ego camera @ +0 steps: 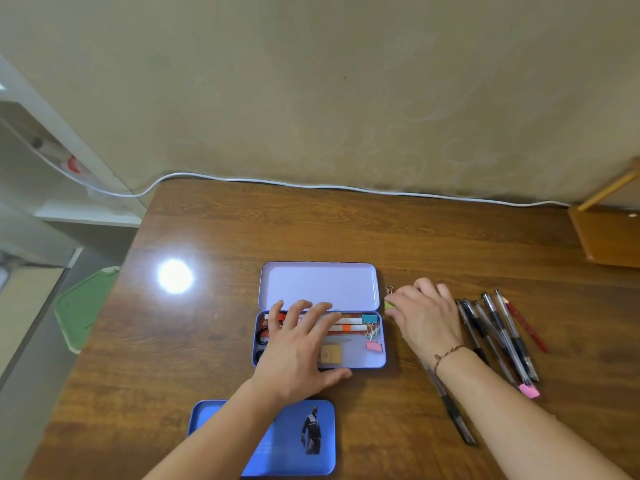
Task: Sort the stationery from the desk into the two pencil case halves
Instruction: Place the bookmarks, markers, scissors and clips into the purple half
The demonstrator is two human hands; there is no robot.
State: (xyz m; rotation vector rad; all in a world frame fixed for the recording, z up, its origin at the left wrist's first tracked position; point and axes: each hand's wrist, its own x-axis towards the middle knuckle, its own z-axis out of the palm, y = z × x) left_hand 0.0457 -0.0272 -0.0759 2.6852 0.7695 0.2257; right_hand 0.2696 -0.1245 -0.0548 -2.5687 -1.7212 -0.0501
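1. Left hand (298, 344): flat on the lower half (379, 355) of the open pencil case, fingers spread and slack, gripping nothing, just pinning the tin to the desk (214, 230). Best kept there so the case does not skid.
2. Right hand (424, 315): palm down just right of the case, fingers curled over a small yellow-green binder clip (388, 304), its wire loop poking out near the hinge corner. Impossible to tell whether the clip is pinched or only covered.
3. Pinch by the clip body, not the wire loops; loops fold and slip.
4. Lift clear of the tin's rim before crossing over; a low drag would likely catch the edge.
5. Drop beside the blue binder clip (369, 319) and pink binder clip (374, 346) already lying at the right end of the lower half, judging that to be the small-items side. Upper half (318, 282) bare so far, probably meant for the pens.
6. Mind the forearm: one black pen (457, 417) lies partly under the right wrist, and the row of pens (498, 337) and the red pencil (528, 329) sit just right of the hand, easy to sweep.
7. Another pink clip (529, 390) waits at the near end of the pens.
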